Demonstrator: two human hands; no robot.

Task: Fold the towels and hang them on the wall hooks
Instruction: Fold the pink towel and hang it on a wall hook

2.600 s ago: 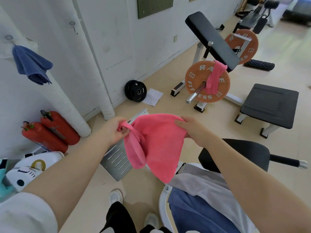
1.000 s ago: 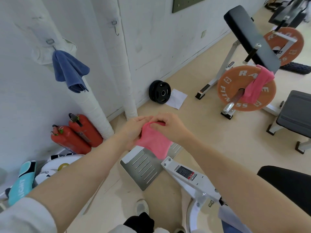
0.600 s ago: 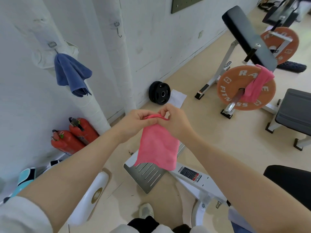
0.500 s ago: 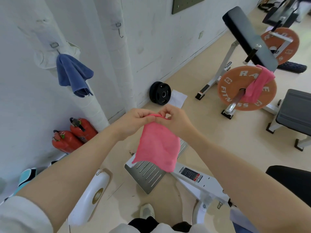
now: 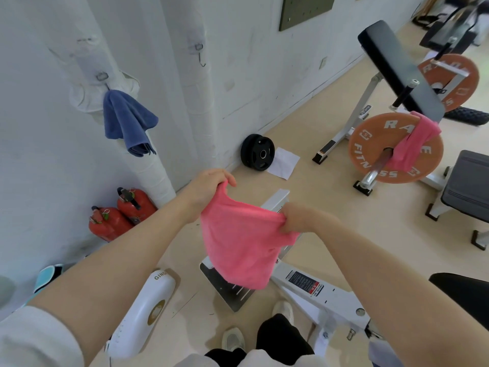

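The person is mid-fold: the left hand pinches one top corner of the pink towel, the right hand grips the other, holding it in the air above the floor. Its top edge runs left to right, the cloth hanging down. Next, I'd guess, another fold, then the empty hook beside the blue towel

the far orange plate is blurred, its lettering unreadable.
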